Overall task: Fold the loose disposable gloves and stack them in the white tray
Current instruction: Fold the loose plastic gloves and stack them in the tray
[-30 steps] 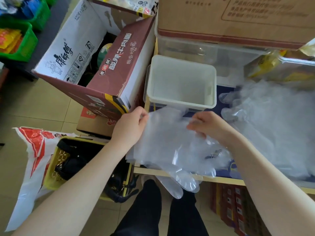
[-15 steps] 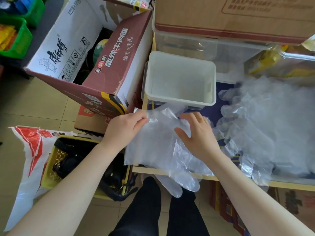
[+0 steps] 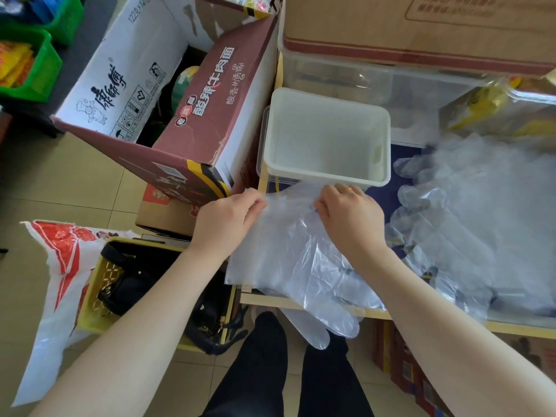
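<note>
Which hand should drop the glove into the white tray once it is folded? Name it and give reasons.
Right, probably. The right hand pinches the glove just below the white tray rim, almost touching it. The left hand pinches the glove's other corner, out past the tray's left wall.

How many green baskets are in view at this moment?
2, both far left: one green basket with orange packets, another behind it at the top edge. Others may lie out of frame.

The white tray (image 3: pixel 326 176) stands upright, a deep rectangular tub holding nothing. Just in front of it lies a clear disposable glove (image 3: pixel 288 254), flattened, its fingers hanging past the desk edge. Right of the tray, a loose pile of gloves (image 3: pixel 487 224) lies heaped.
</note>
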Demonstrator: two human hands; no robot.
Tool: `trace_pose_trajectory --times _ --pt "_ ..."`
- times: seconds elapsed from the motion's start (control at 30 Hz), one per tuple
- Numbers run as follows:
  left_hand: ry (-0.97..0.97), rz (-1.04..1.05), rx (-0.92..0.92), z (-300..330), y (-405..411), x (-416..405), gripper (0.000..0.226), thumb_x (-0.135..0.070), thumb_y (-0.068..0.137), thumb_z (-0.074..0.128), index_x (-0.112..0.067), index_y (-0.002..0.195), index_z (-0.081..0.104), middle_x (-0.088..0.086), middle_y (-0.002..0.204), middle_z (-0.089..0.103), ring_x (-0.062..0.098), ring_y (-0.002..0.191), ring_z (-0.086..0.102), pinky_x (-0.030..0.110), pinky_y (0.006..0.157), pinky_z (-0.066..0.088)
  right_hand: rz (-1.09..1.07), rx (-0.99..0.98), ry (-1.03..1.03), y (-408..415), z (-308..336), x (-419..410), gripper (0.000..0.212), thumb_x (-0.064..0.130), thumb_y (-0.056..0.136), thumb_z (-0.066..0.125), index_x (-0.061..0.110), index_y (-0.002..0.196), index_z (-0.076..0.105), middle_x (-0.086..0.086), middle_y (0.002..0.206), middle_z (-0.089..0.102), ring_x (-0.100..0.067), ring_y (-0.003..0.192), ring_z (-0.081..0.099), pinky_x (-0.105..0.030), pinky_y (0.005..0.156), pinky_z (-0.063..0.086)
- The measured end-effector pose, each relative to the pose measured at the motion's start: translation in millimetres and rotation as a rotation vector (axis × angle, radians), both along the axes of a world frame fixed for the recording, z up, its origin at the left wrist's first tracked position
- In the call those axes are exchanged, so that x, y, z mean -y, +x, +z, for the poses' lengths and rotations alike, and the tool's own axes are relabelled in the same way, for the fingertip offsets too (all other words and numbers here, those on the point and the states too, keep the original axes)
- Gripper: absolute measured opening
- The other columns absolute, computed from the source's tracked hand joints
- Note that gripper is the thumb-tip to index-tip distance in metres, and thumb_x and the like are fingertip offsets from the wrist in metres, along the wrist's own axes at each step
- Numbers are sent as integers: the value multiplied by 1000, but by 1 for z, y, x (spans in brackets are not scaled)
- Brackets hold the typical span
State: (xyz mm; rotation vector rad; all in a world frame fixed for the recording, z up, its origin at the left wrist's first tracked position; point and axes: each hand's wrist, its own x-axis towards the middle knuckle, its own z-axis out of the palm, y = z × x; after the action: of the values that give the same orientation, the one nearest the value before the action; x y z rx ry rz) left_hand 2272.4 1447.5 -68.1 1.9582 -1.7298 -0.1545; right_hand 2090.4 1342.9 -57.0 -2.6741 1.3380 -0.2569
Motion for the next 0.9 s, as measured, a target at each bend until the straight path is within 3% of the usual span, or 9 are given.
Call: trace_pose_trajectory --times 0.17,0.23,0.3,0.4,0.5,0.6,0.77,0.83,0.9 --pt "89 50 74 0 0 9 33 -30 91 41 -8 80 64 1 52 56 21 39 49 16 36 23 -226 90 -18 -9 0 -7 24 20 81 65 7 99 58 -13 99 59 -36 87 54 -37 59 42" --pt "123 65 82 -1 0 10 26 -28 91 48 -7 81 61 3 55 57 24 40 51 12 40 16 -102 83 -201 -9 -1 -23 34 24 78 61 11 109 55 -12 113 53 -32 98 48 -40 72 43" --pt "164 103 60 -1 0 10 19 -24 90 58 -5 89 60 8 71 64 29 49 57 15 41 23 128 46 -181 -9 -10 -39 47 32 80 57 13 122 51 -12 132 47 -31 118 40 -42 92 42" --pt "266 212 -8 3 -6 9 35 -28 90 59 -5 116 53 14 108 59 32 77 61 29 51 39 290 -155 -49 -14 -25 -51 76 46 77 67 12 139 37 -14 150 32 -32 137 26 -43 113 16" --pt "391 345 -137 6 -17 1 58 -39 90 56 -9 135 37 9 129 50 28 109 54 37 74 47 224 -281 93 -20 -31 -46 77 64 82 46 15 141 39 -10 155 22 -28 141 9 -43 112 -4" --pt "522 515 -445 8 -24 -9 51 -42 89 57 -11 127 44 4 114 57 23 102 57 32 73 48 207 -304 169 -21 -28 -39 87 74 78 28 18 144 34 -7 156 19 -26 144 4 -44 112 -10" --pt "581 506 -598 17 -31 -15 25 -33 90 57 -9 84 53 3 78 54 16 69 52 23 55 36 195 -369 216 -14 -17 -25 106 81 71 43 21 150 4 -1 159 -4 -27 143 -18 -46 109 -23" --pt "552 496 -581 25 -33 -13 28 -29 91 56 -9 75 47 4 70 47 14 62 44 23 53 30 201 -348 185 -11 -10 -27 102 78 73 45 17 150 15 -5 159 5 -29 145 -9 -47 112 -17" --pt "512 493 -723 34 -33 -12 21 -27 92 55 -7 86 55 8 80 57 17 69 54 25 58 38 184 -190 151 -13 1 -37 88 75 77 41 14 141 39 -9 153 27 -32 144 14 -45 115 -1"
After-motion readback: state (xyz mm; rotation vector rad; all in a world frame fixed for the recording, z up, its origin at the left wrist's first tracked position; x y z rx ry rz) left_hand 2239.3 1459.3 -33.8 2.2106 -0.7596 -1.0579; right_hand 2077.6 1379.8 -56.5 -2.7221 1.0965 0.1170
